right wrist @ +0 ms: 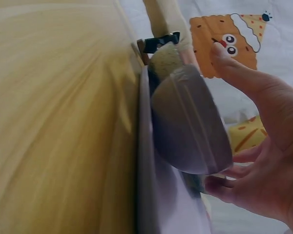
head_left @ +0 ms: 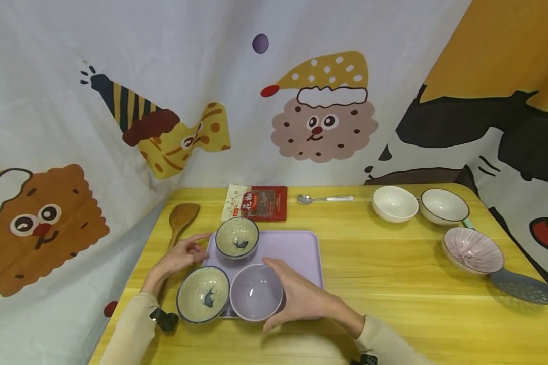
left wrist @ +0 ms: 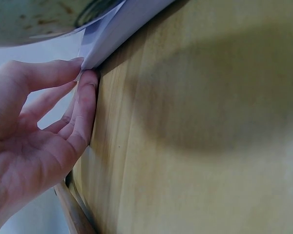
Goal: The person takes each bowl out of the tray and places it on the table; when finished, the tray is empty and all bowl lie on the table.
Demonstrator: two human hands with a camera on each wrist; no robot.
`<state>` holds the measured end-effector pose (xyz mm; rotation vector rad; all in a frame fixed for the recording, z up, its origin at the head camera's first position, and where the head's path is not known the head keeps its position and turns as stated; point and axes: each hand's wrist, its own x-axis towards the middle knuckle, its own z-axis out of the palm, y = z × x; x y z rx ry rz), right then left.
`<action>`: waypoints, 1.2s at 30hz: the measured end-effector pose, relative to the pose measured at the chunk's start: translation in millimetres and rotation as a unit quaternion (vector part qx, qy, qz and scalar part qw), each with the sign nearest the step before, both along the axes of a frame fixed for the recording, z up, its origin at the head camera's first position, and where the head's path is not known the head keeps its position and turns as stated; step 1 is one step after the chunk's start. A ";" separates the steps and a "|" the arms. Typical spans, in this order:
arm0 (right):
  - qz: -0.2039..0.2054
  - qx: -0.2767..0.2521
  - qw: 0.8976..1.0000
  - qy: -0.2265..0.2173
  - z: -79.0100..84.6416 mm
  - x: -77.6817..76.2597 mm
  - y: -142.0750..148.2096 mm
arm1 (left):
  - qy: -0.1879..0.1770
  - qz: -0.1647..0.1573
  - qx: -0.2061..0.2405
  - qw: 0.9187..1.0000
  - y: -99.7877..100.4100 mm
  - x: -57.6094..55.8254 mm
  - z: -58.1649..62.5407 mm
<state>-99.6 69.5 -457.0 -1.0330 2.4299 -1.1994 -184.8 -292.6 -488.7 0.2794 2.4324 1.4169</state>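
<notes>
The left hand (head_left: 181, 256) is pinching the tray (head_left: 297, 247), the right hand (head_left: 303, 295) holding fingers apart; nudging the purple bowl (head_left: 252, 293) is risking tipping the speckled bowl (head_left: 198, 290) overhanging the tray's near-left corner.

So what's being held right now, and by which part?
The left hand appears to pinch the tray by its left edge. The right hand spreads beside the purple bowl without gripping it.

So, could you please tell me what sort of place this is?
Probably a staged kitchen-style tabletop: a yellow wood-grain table, a white cartoon-printed fabric backdrop, and a round lilac bowl.
</notes>
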 end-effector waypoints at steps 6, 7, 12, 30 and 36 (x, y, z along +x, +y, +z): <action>0.013 0.016 1.000 0.021 -8.6 2.1 -3.6 | -0.002 -0.003 0.008 1.000 0.4 0.4 -0.8; 0.011 0.018 1.000 0.024 -9.7 1.8 -4.0 | -0.003 -0.003 0.008 1.000 0.1 0.0 -1.1; 0.003 0.018 0.999 0.027 -14.9 -1.5 -4.5 | -0.006 -0.006 0.010 1.000 -0.9 -1.6 -2.2; -0.039 -0.064 0.992 0.098 -34.2 -5.1 3.9 | -0.001 0.002 -0.006 1.000 0.2 -1.3 -5.9; -0.078 -0.086 0.987 0.109 -30.9 -4.2 12.2 | -0.001 0.007 -0.015 1.000 0.4 -1.7 -6.5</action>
